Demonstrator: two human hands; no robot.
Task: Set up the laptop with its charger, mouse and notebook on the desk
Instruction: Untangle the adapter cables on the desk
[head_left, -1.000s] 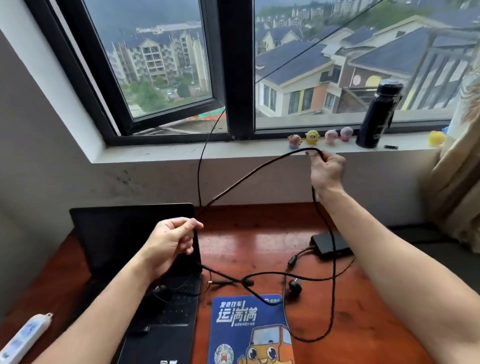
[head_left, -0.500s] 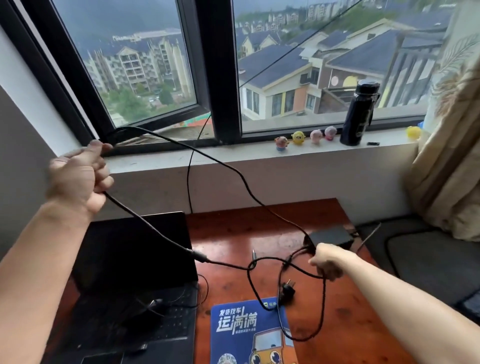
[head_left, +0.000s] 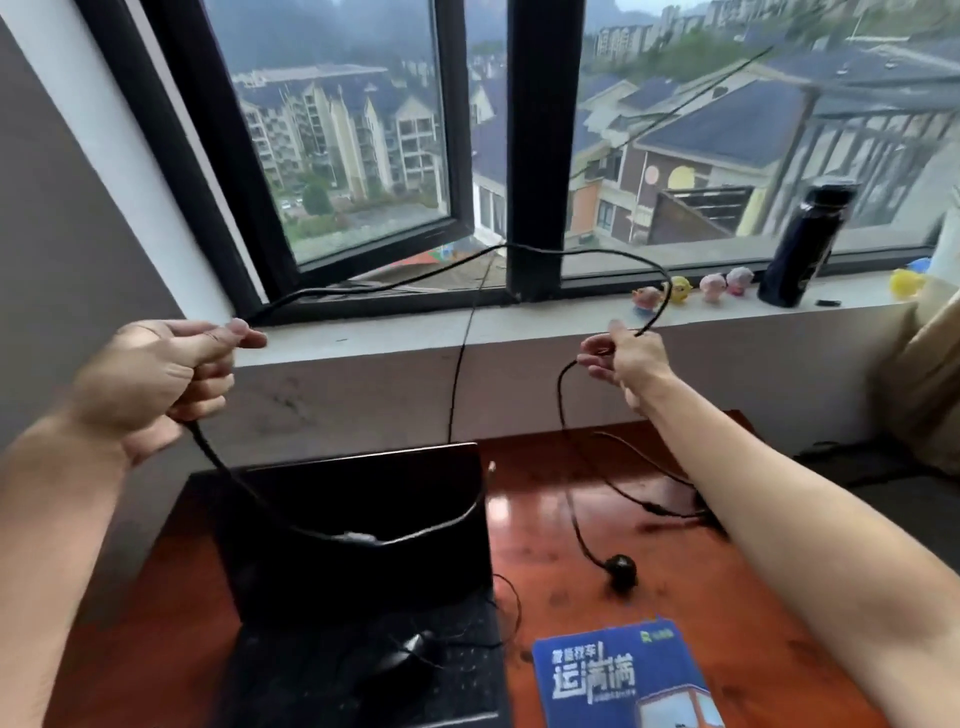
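A black charger cable (head_left: 545, 253) arcs in the air between both hands. My left hand (head_left: 156, 382) grips it at the left, above the open black laptop (head_left: 358, 519). My right hand (head_left: 626, 361) pinches it in front of the windowsill. From the left hand the cable sags down across the laptop screen. From the right hand it drops to a black plug (head_left: 621, 567) lying on the red-brown desk (head_left: 675, 587). A black mouse (head_left: 410, 657) with a thin wire rests on the laptop keyboard. A blue notebook (head_left: 618, 675) lies at the front right. The charger brick is hidden behind my right forearm.
The windowsill (head_left: 519, 325) holds several small toy figures (head_left: 691, 287), a black bottle (head_left: 802, 244) and a yellow toy (head_left: 906, 283). The window's left pane stands open. A thin wire hangs from the window down behind the desk. A beige curtain (head_left: 930, 374) hangs at the right.
My right hand rose from the desk to sill height, lifting the cable. My left hand came down and inward. The cable's sag now crosses the laptop screen.
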